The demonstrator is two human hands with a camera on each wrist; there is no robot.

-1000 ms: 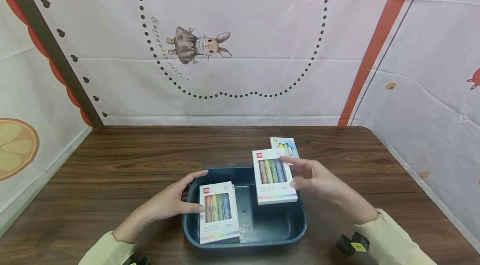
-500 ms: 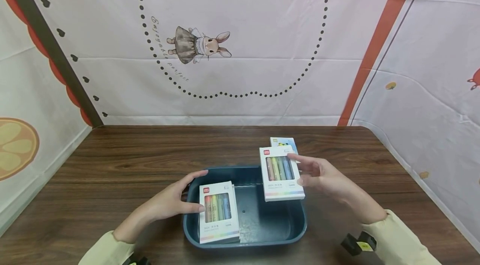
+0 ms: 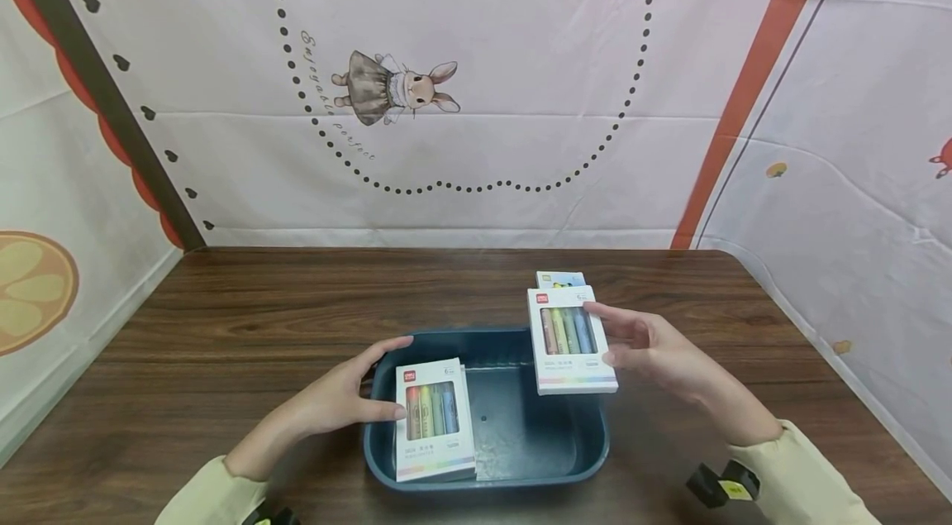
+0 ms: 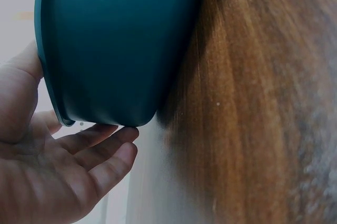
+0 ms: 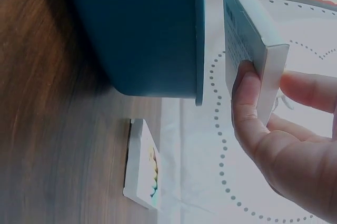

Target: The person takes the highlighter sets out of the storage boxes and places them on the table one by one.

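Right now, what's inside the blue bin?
A white box of coloured sticks at left, with an edge beneath, possibly another box; whatever lies under is covered. The box in the right hand hides the far-right corner.

A deep teal tub fills the upper left part of the left wrist view, seen from outside, with its smooth wall toward the camera and its top and far end cut off by the frame. The raised rim runs down the left side, and the opposite edge lies along the brown wood-grain tabletop, where a dark shadow follows it. The left hand grips the tub's lower corner, palm in sight: the thumb passes behind the rim, and the other fingers bend toward the rounded end, the nearest tips against or just beside it. Pale, blurred backdrop shows behind.
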